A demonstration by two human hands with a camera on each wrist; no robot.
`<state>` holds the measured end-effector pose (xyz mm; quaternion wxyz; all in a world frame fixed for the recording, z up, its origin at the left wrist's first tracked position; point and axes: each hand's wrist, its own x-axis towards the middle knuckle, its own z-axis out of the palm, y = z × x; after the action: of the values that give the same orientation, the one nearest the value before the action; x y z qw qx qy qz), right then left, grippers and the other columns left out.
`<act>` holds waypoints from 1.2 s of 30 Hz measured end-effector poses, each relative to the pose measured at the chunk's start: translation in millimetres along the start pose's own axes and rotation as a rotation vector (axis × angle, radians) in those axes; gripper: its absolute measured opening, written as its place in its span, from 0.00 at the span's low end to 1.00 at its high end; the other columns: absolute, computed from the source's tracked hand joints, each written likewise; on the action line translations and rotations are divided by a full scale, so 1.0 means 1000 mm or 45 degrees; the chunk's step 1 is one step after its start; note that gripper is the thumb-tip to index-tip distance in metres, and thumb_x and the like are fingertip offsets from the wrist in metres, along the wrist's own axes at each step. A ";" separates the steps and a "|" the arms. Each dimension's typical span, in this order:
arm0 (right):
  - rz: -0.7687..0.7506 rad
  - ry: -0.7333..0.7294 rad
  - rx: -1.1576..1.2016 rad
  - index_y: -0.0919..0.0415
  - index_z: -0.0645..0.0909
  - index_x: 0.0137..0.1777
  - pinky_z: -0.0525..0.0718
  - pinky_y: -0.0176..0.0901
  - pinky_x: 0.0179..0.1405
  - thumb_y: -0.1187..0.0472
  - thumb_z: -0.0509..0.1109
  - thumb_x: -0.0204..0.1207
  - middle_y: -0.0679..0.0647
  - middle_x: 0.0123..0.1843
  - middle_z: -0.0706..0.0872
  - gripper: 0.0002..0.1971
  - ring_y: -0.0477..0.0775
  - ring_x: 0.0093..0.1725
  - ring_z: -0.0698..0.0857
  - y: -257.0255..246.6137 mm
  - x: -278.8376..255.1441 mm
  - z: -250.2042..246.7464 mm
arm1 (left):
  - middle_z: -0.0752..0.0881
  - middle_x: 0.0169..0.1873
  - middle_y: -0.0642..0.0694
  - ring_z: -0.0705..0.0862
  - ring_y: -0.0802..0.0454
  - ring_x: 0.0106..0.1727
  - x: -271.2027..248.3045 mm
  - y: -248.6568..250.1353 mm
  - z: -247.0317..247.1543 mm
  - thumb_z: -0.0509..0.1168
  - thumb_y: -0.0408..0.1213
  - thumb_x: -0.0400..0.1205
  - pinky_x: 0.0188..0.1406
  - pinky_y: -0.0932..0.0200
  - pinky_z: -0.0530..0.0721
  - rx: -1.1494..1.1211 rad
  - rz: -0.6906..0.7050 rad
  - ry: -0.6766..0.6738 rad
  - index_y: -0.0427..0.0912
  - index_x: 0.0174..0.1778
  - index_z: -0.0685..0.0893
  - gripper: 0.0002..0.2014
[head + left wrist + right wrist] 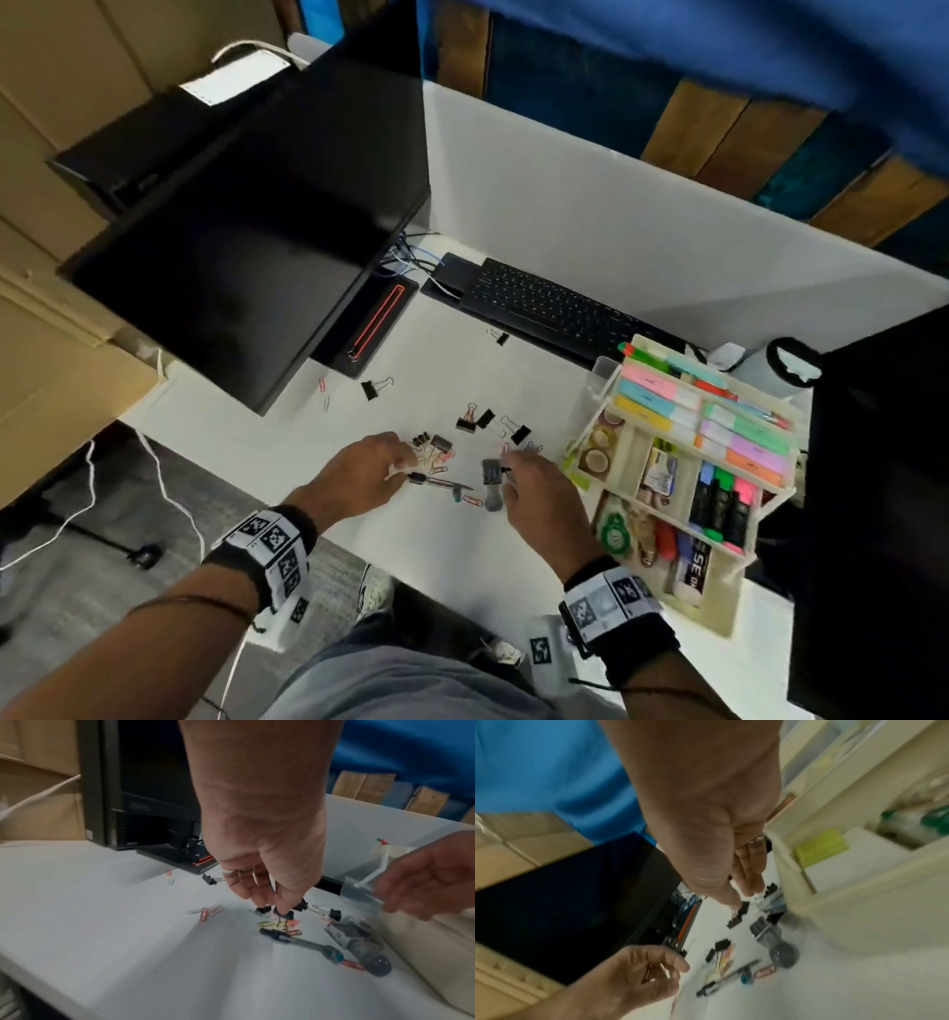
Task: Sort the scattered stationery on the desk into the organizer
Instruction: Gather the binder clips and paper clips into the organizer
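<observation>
Stationery scattered mid-tabletop (452, 545), just left of organizer (719, 611). Organizer compartments: correction tape and glue sticks nearest, highlighters (721, 506) behind, sticky-note pads farthest. Pen (441, 482) flat, long axis left-right, tip toward the right. Left hand (367, 475) over paper clips (279, 925), fingers (282, 904) drawn together, grasp cannot be told. Right hand (542, 496) fingers relaxed, extended, holding nothing. Binder clips (488, 422) beyond; keyboard (554, 308) farthest.

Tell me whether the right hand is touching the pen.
Apart. In the head view the right hand hovers past the grey stapler; bare desk separates it from the pen.
</observation>
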<state>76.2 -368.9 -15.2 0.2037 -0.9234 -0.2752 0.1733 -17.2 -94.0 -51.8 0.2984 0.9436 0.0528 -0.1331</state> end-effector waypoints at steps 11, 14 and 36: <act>0.046 -0.267 -0.363 0.48 0.77 0.71 0.92 0.59 0.51 0.58 0.85 0.68 0.51 0.67 0.77 0.32 0.61 0.57 0.87 0.004 0.044 0.058 | 0.83 0.66 0.54 0.88 0.48 0.60 0.008 0.008 0.017 0.70 0.41 0.81 0.58 0.50 0.87 0.265 0.133 -0.210 0.57 0.71 0.84 0.21; -0.016 -0.267 -0.433 0.51 0.76 0.73 0.90 0.60 0.54 0.60 0.78 0.74 0.53 0.67 0.79 0.27 0.62 0.60 0.86 0.000 0.044 0.054 | 0.78 0.74 0.53 0.85 0.47 0.68 0.018 0.019 0.018 0.67 0.46 0.85 0.65 0.51 0.83 0.434 0.149 -0.253 0.55 0.78 0.78 0.23; 0.332 0.352 1.169 0.49 0.88 0.49 0.83 0.48 0.48 0.43 0.70 0.85 0.45 0.40 0.88 0.12 0.49 0.43 0.85 0.036 -0.048 -0.075 | 0.79 0.40 0.58 0.82 0.62 0.34 0.058 0.051 -0.015 0.72 0.45 0.80 0.34 0.57 0.83 0.044 0.181 0.081 0.56 0.42 0.88 0.02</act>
<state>86.9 -445.6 42.4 0.6007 -0.7794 -0.0231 0.1765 50.7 -125.9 -28.9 0.2888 0.9538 -0.0073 -0.0824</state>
